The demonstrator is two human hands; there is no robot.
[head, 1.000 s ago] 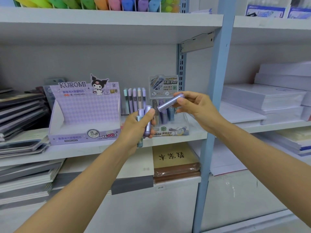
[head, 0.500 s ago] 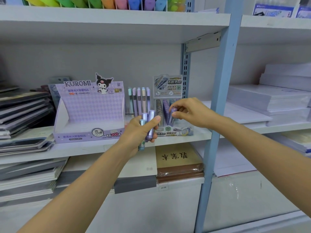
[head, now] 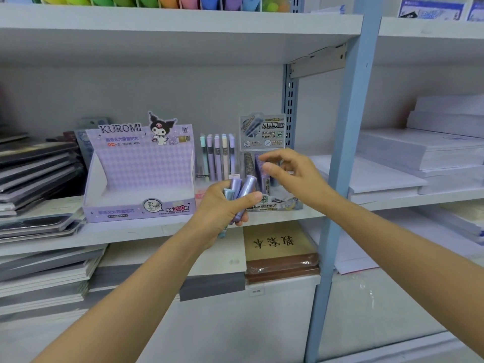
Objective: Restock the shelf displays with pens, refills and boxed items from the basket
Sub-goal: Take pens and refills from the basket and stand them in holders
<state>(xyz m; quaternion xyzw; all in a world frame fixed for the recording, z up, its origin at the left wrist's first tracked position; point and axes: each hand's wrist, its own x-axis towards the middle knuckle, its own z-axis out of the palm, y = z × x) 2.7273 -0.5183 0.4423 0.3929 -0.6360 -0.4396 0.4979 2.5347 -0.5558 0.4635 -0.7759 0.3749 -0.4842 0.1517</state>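
Note:
My left hand (head: 222, 208) grips a bunch of purple and pale blue refill tubes (head: 242, 192) in front of the middle shelf. My right hand (head: 290, 171) hovers at the clear refill display (head: 272, 203) with its printed header card (head: 262, 131); its fingers are loosely curled and hold nothing I can see. Purple tubes (head: 262, 171) stand upright in that display, just left of my fingertips. A row of pastel pens (head: 217, 155) stands beside it. The lilac Kuromi display box (head: 138, 174) sits to the left with no stock visible inside. No basket is in view.
Stacks of dark folders (head: 34, 174) lie left of the Kuromi box. A blue shelf post (head: 348, 127) rises just right of my right hand. White paper stacks (head: 419, 153) fill the right bay. Brown wrapped booklets (head: 280, 247) lie on the shelf below.
My right hand carried one purple tube down into the clear display and let it go; it now sits empty just above the tubes. My left hand kept its bunch.

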